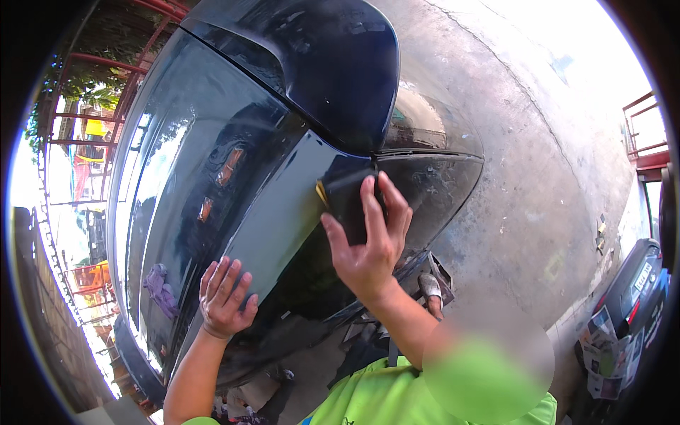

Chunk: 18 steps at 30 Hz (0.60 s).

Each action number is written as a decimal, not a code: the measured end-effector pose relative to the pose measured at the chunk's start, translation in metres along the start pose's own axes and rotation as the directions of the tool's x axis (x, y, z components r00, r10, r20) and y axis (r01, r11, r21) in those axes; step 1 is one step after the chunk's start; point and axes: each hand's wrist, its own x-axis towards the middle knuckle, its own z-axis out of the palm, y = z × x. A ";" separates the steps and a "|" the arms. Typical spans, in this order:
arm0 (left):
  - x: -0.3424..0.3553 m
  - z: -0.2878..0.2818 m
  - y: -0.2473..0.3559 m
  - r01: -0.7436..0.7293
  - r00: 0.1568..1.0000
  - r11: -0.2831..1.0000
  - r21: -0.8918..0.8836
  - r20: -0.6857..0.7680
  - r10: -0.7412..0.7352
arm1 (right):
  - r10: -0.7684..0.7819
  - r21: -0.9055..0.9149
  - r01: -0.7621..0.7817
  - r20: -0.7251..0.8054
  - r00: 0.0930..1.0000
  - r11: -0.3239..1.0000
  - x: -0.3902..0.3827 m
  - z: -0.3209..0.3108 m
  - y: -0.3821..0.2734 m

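My left hand [228, 297] rests with fingers spread on the glossy dark car [177, 234], beside a long panel with a pale sheen [276, 219]. My right hand [372, 241] has curved fingers over a dark sheet or pad [347, 198] with a yellow edge, on the car just below a panel seam. What lies directly under the fingertips is partly hidden. A dark curved panel [333, 71] is above both hands. A crumpled lilac cloth [159, 287] lies on the car left of my left hand.
Cracked concrete [538, 184] surrounds the car on the right, with a sandalled foot [432, 290] beside the bodywork. Red metal railings [85, 142] stand at left. A dark bumper with newspaper sheets [602, 340] is at lower right.
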 end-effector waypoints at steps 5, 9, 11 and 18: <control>0.000 -0.001 -0.001 -0.001 1.000 0.999 -0.037 -0.015 0.001 | 0.012 -0.063 -0.010 0.023 1.000 0.998 0.003 0.001 0.003; 0.002 -0.002 -0.002 -0.004 0.999 0.998 -0.064 -0.035 0.002 | -0.163 -0.075 0.157 -0.084 0.983 0.985 0.003 0.003 0.004; 0.005 -0.003 -0.002 0.000 0.999 0.996 -0.085 -0.042 -0.003 | -0.121 -0.049 0.119 -0.060 0.991 0.992 0.001 0.005 0.003; 0.005 -0.001 0.001 0.076 0.978 0.985 -0.157 -0.179 -0.104 | -0.065 -0.098 0.052 -0.138 0.988 0.994 -0.017 0.017 -0.012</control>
